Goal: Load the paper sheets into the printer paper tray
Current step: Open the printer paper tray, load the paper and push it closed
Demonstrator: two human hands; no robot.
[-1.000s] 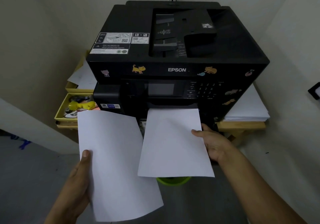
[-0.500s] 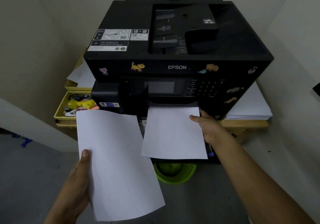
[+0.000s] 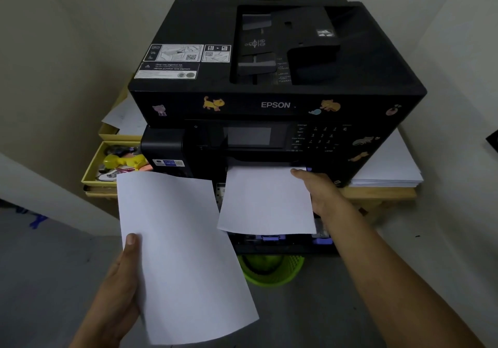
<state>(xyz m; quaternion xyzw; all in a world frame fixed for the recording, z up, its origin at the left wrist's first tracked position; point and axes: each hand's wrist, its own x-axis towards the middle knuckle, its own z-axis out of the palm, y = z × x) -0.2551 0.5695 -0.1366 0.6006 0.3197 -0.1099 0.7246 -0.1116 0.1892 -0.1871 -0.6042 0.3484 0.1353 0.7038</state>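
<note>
1. Left hand (image 3: 121, 283), lower left of the frame: closed in a pinch on the waiting sheet (image 3: 183, 256), thumb on top near its left edge, fingers hidden beneath. Sheet held clear of the printer, probably so it does not foul the feed.
2. Green basket (image 3: 272, 269), lower centre, on the floor below the tray; not involved.
3. Paper tray (image 3: 272, 240), centre: pulled out, purple guides showing at its front edge, hence open for loading.
4. Right hand (image 3: 320, 188), centre right: fingers closed on the right edge of the feeding sheet (image 3: 266, 199), whose far edge sits at the printer's front opening. Edge grip likely steers it in straight.
5. Printer (image 3: 275, 83), upper centre, black.
6. Paper stack (image 3: 388, 167), right of the printer on the wooden shelf, probably reserve stock.
</note>
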